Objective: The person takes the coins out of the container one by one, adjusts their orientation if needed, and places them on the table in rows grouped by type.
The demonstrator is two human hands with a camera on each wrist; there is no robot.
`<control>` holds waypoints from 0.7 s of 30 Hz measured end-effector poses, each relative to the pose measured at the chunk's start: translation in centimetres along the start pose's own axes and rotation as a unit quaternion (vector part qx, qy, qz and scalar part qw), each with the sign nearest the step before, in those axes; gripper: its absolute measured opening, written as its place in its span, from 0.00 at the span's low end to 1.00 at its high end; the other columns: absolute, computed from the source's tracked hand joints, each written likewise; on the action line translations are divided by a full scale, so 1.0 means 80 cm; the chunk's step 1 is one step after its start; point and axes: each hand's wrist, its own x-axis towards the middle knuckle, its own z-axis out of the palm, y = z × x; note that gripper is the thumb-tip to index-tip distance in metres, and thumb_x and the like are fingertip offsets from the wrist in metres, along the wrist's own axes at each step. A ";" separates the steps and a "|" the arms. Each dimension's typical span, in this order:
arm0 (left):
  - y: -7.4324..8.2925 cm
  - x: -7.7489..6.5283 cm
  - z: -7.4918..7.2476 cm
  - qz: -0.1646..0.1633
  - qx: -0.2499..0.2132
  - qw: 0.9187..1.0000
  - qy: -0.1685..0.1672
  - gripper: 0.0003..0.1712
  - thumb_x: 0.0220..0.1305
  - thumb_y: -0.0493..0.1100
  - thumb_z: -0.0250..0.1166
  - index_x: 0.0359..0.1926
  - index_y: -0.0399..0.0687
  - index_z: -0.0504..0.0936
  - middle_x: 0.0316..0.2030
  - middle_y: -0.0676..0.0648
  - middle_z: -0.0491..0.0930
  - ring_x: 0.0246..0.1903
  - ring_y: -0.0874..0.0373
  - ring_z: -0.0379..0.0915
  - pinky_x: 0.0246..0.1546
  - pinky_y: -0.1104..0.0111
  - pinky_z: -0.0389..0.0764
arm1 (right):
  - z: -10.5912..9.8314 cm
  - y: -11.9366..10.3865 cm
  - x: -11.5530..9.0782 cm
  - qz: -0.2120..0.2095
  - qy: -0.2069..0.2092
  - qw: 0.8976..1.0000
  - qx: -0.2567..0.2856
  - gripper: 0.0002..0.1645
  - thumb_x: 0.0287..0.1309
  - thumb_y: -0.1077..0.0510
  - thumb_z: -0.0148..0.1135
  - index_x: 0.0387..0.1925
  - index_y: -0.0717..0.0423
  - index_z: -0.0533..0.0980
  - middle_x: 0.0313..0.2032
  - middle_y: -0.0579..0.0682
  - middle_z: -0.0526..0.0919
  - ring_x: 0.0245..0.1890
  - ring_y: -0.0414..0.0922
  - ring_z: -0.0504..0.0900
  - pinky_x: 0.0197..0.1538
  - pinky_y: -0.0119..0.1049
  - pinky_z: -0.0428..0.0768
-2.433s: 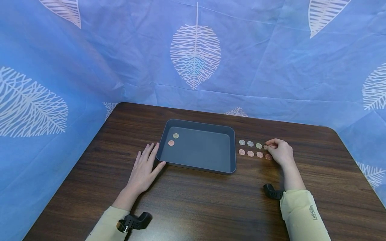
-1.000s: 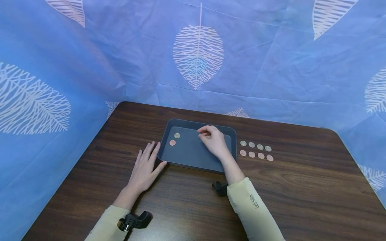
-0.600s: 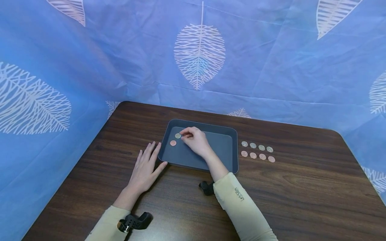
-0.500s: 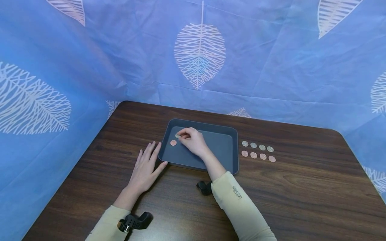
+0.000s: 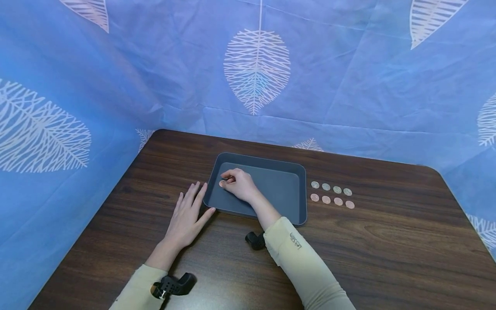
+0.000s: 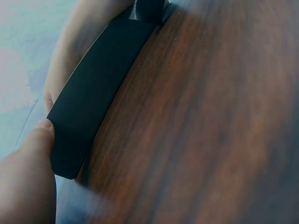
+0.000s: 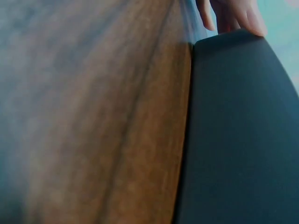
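Observation:
In the head view, my right hand (image 5: 240,185) reaches into the left part of a dark grey tray (image 5: 279,189). Its thumb and fingertips are curled at a copper-coloured coin (image 5: 221,183), whose edge shows beside them. The silver-coloured coin just behind it is out of sight, covered by the fingers or held in them; I cannot tell which. My left hand (image 5: 185,219) lies with spread, straight fingers against the tray's near left corner. In the left wrist view, the left thumb (image 6: 35,147) touches the tray wall (image 6: 88,98).
Right of the tray, silver-coloured coins (image 5: 326,187) form a row on the dark wooden table (image 5: 387,241). A matching row of copper-coloured coins (image 5: 327,200) lies in front of it. A blue cloth (image 5: 174,64) with white leaf prints hangs behind the table.
My right hand has left the end of the silver-coloured row, crossed left into the tray, reached the silver-coloured coin there, then shifted to the copper-coloured one. My left hand has stayed put.

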 end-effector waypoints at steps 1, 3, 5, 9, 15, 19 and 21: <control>0.000 0.000 0.000 0.001 0.000 1.000 0.000 0.43 0.69 0.68 0.44 0.76 0.56 0.46 0.73 0.43 0.47 0.73 0.48 0.37 0.68 0.46 0.41 | 0.001 0.001 0.000 -0.003 -0.006 1.000 -0.007 0.18 0.61 0.58 0.64 0.53 0.58 0.79 0.47 0.52 0.78 0.44 0.45 0.78 0.46 0.37 0.78; 0.000 0.000 0.000 0.002 -0.001 1.000 0.002 0.42 0.69 0.68 0.44 0.76 0.56 0.46 0.73 0.43 0.47 0.72 0.48 0.37 0.68 0.47 0.41 | 0.002 0.001 -0.001 -0.012 -0.012 1.000 -0.024 0.19 0.60 0.59 0.64 0.53 0.58 0.79 0.48 0.52 0.78 0.43 0.45 0.78 0.47 0.37 0.77; 0.000 0.000 -0.001 0.002 -0.001 1.000 0.002 0.42 0.69 0.68 0.44 0.76 0.56 0.46 0.73 0.43 0.47 0.72 0.48 0.37 0.68 0.47 0.41 | 0.002 0.001 -0.002 -0.021 -0.015 0.999 -0.036 0.18 0.60 0.60 0.64 0.52 0.58 0.79 0.47 0.52 0.78 0.42 0.45 0.78 0.47 0.37 0.77; 0.000 -0.001 0.000 0.001 0.001 1.000 0.001 0.42 0.69 0.68 0.44 0.76 0.57 0.45 0.73 0.43 0.47 0.72 0.49 0.37 0.68 0.47 0.41 | 0.003 0.003 -0.001 -0.031 -0.013 0.998 -0.047 0.15 0.60 0.59 0.64 0.48 0.58 0.81 0.42 0.51 0.79 0.38 0.44 0.76 0.43 0.36 0.76; 0.001 0.000 -0.001 -0.001 0.001 1.000 0.001 0.42 0.69 0.68 0.44 0.76 0.57 0.46 0.73 0.43 0.47 0.73 0.49 0.37 0.68 0.46 0.41 | 0.005 0.003 0.002 -0.048 -0.024 0.995 -0.083 0.15 0.62 0.58 0.62 0.49 0.59 0.81 0.38 0.50 0.79 0.35 0.43 0.72 0.38 0.34 0.73; 0.001 0.000 0.000 -0.004 0.002 1.000 -0.002 0.42 0.68 0.69 0.44 0.76 0.57 0.46 0.73 0.43 0.47 0.73 0.49 0.37 0.68 0.46 0.41 | 0.005 0.002 0.001 -0.042 -0.031 0.994 -0.094 0.14 0.62 0.59 0.62 0.48 0.59 0.82 0.38 0.51 0.79 0.37 0.44 0.73 0.40 0.36 0.73; 0.001 -0.001 0.000 -0.004 0.002 1.000 -0.002 0.42 0.68 0.69 0.44 0.76 0.57 0.46 0.73 0.43 0.47 0.73 0.49 0.37 0.68 0.46 0.41 | 0.006 0.002 0.001 -0.043 -0.031 0.994 -0.099 0.12 0.62 0.59 0.62 0.46 0.59 0.82 0.38 0.51 0.79 0.38 0.45 0.73 0.41 0.37 0.73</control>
